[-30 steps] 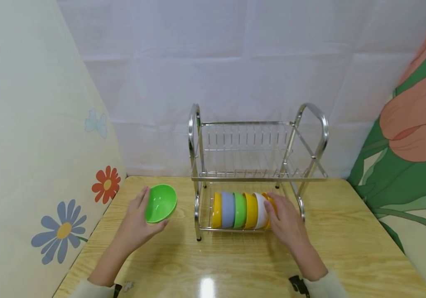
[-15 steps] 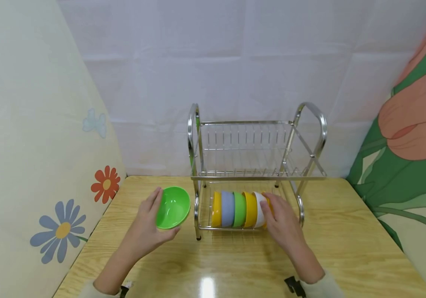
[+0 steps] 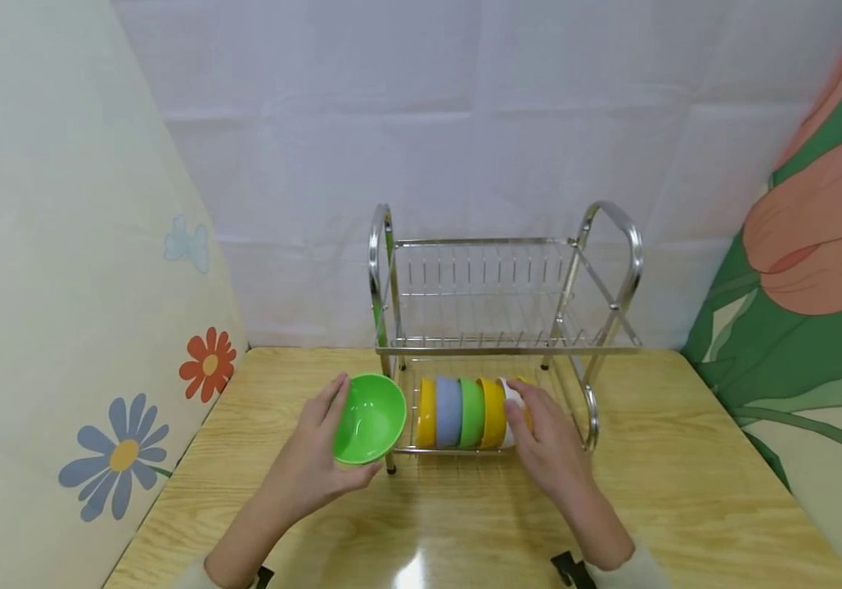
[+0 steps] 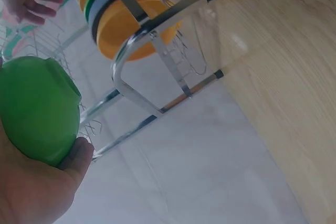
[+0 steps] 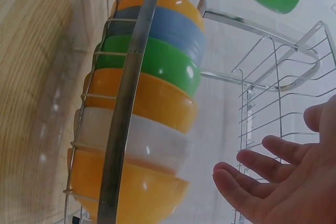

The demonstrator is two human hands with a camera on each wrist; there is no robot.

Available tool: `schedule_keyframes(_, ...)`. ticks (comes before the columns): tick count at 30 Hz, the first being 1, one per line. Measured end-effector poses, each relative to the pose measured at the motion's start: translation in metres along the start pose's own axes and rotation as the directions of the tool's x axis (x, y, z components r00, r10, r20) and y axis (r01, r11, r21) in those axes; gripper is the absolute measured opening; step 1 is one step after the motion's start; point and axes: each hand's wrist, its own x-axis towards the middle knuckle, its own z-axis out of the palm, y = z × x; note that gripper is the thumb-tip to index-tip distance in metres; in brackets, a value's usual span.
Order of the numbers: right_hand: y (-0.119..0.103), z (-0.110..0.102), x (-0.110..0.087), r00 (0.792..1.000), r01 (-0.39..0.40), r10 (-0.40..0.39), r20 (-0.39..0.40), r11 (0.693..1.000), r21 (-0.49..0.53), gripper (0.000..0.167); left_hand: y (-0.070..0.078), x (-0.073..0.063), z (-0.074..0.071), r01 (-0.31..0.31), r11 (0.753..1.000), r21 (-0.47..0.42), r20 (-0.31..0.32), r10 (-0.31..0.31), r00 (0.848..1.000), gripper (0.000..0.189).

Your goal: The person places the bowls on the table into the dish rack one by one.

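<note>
My left hand (image 3: 310, 458) grips a green bowl (image 3: 371, 419) between thumb and fingers, its hollow tilted toward the head camera. It overlaps the left front of a two-tier metal dish rack (image 3: 509, 352). On the lower tier several bowls stand on edge in a row: yellow (image 3: 426, 413), blue-grey (image 3: 448, 413), green (image 3: 472, 413), yellow (image 3: 493, 413), then a white bowl (image 5: 152, 140) and another yellow bowl (image 5: 131, 192). My right hand (image 3: 549, 446) is at the row's right end, hiding part of it. In the right wrist view its loosely extended fingers (image 5: 252, 177) are apart from the bowls.
The rack's upper tier has upright wire dividers (image 3: 487, 266). The rack stands on a wooden table (image 3: 465, 523) with a white cloth (image 3: 465, 123) behind it. Floral panels flank the table, one with a blue flower (image 3: 122, 458) at left and one with pink tulips (image 3: 818, 237) at right.
My left hand has carried the green bowl rightward, from beside the rack to its left front. My right hand has shifted slightly left along the row's end.
</note>
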Motion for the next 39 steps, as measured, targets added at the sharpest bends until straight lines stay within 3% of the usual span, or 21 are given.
schedule_keyframes(12,-0.015,0.002,-0.006,0.999,-0.011,0.007,0.039,0.993,0.115,0.047,0.019,0.003,0.013,-0.067,0.998,-0.007,0.012,0.067,0.998,0.119)
schedule_keyframes(25,-0.029,0.008,-0.014,0.998,-0.037,0.025,0.064,0.982,0.187,0.047,0.035,0.006,0.025,-0.088,0.995,-0.036,0.050,0.090,0.995,0.123)
schedule_keyframes(39,-0.038,0.013,-0.018,0.998,-0.029,0.010,0.066,0.956,0.292,0.044,0.046,0.010,0.033,-0.133,0.991,-0.005,0.074,0.133,0.988,0.123)
